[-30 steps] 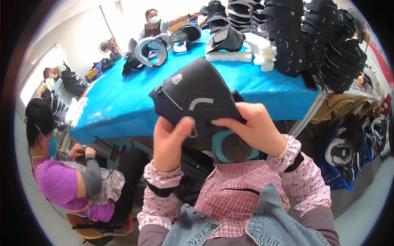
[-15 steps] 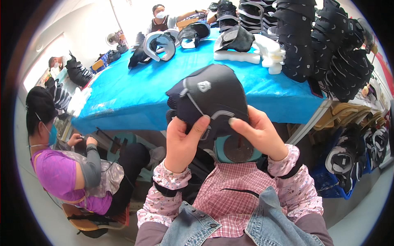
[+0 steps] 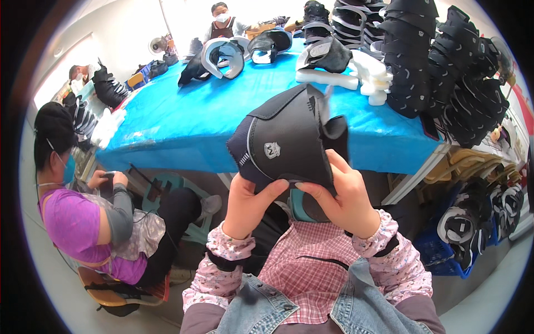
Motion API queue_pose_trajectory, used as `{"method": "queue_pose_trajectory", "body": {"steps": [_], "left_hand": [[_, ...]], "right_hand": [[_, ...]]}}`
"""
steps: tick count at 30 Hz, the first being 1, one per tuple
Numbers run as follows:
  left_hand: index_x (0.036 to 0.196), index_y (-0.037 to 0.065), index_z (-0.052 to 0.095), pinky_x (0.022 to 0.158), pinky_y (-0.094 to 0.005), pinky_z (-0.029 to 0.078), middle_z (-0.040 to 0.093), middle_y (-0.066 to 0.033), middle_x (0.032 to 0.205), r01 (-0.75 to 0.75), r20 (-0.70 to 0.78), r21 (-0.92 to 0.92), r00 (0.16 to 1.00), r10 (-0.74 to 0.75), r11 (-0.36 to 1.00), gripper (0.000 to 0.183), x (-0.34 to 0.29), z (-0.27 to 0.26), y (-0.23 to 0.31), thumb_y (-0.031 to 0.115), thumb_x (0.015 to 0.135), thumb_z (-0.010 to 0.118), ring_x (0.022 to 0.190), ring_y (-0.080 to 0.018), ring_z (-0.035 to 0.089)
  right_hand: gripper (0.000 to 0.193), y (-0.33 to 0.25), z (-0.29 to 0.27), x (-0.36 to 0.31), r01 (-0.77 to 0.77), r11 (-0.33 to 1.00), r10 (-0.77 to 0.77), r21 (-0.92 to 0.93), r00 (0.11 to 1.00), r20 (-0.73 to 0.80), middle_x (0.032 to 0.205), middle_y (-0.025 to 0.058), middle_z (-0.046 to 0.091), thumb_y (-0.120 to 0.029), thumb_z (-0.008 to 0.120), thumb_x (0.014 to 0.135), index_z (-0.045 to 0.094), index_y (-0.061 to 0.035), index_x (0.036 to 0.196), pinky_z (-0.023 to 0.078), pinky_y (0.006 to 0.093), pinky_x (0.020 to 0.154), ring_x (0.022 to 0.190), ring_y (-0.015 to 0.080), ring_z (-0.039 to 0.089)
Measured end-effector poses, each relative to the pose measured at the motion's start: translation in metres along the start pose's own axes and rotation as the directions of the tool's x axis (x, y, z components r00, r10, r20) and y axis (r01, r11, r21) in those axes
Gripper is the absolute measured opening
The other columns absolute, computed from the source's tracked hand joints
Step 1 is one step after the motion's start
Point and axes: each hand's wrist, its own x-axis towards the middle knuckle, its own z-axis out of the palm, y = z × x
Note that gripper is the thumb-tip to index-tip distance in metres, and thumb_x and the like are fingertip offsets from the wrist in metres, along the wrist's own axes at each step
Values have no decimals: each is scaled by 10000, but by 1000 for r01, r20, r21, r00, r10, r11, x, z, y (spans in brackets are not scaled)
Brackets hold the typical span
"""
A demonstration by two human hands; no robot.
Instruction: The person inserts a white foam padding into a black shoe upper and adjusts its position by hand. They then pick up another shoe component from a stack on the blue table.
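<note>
Both my hands hold a curved, black sewn piece (image 3: 286, 136) up in front of the table. Its smooth outer face has a silver shield-shaped emblem, a grey piping line and stitched seams. A dark blue fabric part shows at its left side. My left hand (image 3: 248, 199) grips the lower left edge, thumb on the near side. My right hand (image 3: 346, 196) pinches the lower right edge, and its thumb tip nearly meets the left thumb at the bottom middle. The fingers behind the piece are partly hidden. At its upper right the edge folds over, and a pale strip there is blurred.
A blue-covered table (image 3: 183, 119) spans the front. On it stand tall stacks of similar black pieces (image 3: 409, 61), white foam pieces (image 3: 371, 78) and white-lined pieces (image 3: 222, 58). A blue basket (image 3: 439, 253) sits lower right. A seated co-worker (image 3: 83, 222) is at left, another person (image 3: 222, 22) behind the table.
My hands have turned and tilted the black piece, so the emblem now sits lower and more of its upper right edge shows. Both hands have shifted slightly lower. The person behind has drawn in an arm.
</note>
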Motion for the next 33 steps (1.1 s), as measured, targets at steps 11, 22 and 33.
{"method": "queue_pose_trajectory", "body": {"steps": [11, 22, 33], "left_hand": [[1372, -3, 345, 935, -312, 418, 510, -123, 1256, 128, -39, 348, 992, -122, 929, 656, -8, -12, 15, 171, 832, 674, 1156, -181, 489], [1291, -44, 423, 934, -293, 408, 570, -111, 1150, 496, 157, 593, 701, -696, 634, 461, -64, -50, -18, 36, 843, 497, 1057, -151, 520], [1230, -53, 462, 903, -303, 417, 593, -136, 1079, 531, 117, 660, 626, -771, 531, 382, -65, -45, -16, 97, 880, 491, 1008, -183, 538]], "right_hand": [[219, -10, 27, -37, 410, 674, -85, -614, 869, 487, 765, 35, 534, -121, 563, 691, 616, -29, 883, 460, 279, 620, 696, 153, 571], [329, 17, 8, -40, 125, 963, 7, -239, 873, 487, 871, 105, 593, -310, 720, 743, 604, -33, 878, 489, 364, 700, 800, 284, 591], [218, 51, 29, -74, 139, 847, 301, -513, 670, 679, 723, 104, 575, -185, 670, 768, 582, -33, 898, 457, 373, 610, 685, 267, 589]]}}
